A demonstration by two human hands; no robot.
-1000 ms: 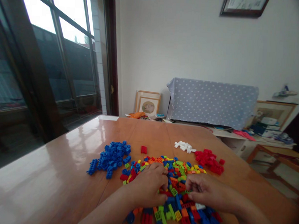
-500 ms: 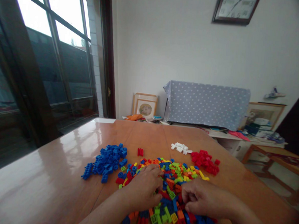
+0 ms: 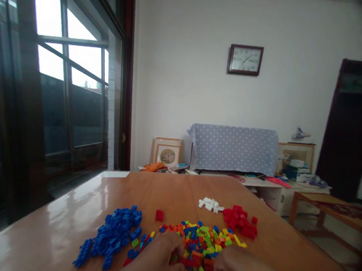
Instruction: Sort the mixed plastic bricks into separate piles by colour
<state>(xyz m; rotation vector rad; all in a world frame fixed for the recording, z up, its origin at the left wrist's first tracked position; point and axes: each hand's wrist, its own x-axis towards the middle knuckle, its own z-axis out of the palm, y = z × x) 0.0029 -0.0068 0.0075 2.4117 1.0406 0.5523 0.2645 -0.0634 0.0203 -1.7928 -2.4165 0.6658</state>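
A mixed pile of toy building bricks [image 3: 205, 235] in orange, green, yellow, blue and red lies at the table's near edge. My left hand [image 3: 161, 255] is at the pile's left side, fingers curled toward the thumb among the bricks. Whatever it grips is hidden. On the right side of the pile my right hand [image 3: 237, 265] is closed, its fingertips pressed together beside a red brick, with the contents out of sight. Both hands are partly cut off by the lower edge of the view.
Sorted heaps stand around the pile: blue bricks [image 3: 115, 233] at left, red bricks [image 3: 240, 221] at right, white bricks [image 3: 210, 204] behind. A few red bricks [image 3: 159, 215] sit apart. The wooden table [image 3: 165, 187] reaches toward a cloth-covered object [image 3: 233, 149] by the wall.
The view has tilted up, so the table and bricks sit lower in the picture and the whole clock shows. My left hand's fingers have curled in more; my right hand stays closed.
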